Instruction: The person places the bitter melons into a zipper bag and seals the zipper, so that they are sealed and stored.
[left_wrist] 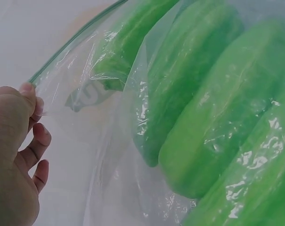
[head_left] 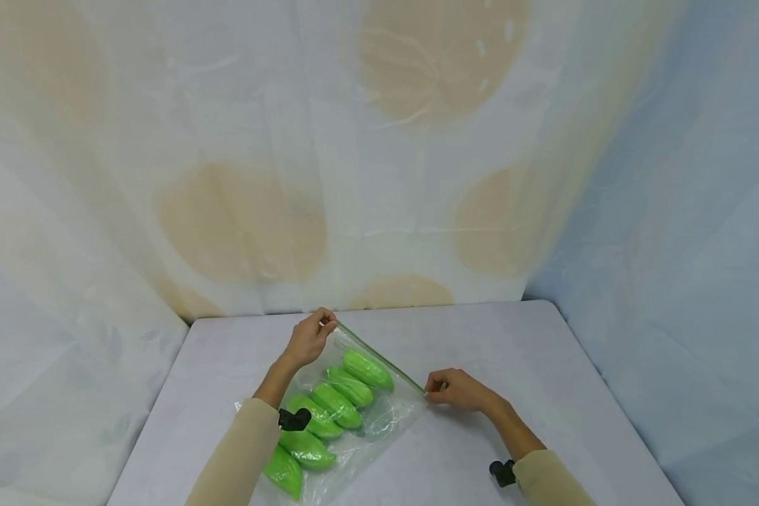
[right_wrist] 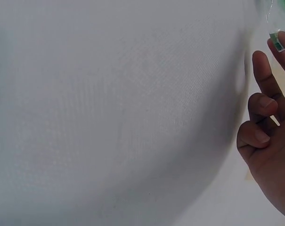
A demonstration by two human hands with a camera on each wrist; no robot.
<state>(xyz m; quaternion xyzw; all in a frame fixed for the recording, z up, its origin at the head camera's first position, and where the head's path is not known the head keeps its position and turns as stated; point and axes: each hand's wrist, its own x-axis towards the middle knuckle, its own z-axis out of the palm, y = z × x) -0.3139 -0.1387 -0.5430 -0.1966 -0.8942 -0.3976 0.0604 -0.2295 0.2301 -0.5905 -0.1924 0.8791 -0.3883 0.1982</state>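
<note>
A clear zip bag (head_left: 379, 457) holds several bright green, long ridged pieces (head_left: 335, 405) that look like toy vegetables, lying side by side. Its green zip strip (head_left: 379, 356) runs taut on a slant between the two hands. My left hand (head_left: 310, 337) pinches the strip's far left end between thumb and forefinger; in the left wrist view its other fingers (left_wrist: 40, 141) curl loosely below. At the near right end, my right hand (head_left: 458, 390) pinches the strip's corner. The right wrist view shows that green corner (right_wrist: 276, 41) between thumb and forefinger, the other fingers bent.
A pale table (head_left: 512, 344) lies under the bag and hands. Hanging sheets stand around it: a white one with tan round patches (head_left: 243, 221) at the back, a bluish one (head_left: 689, 281) at the right, another white one (head_left: 57, 351) at the left.
</note>
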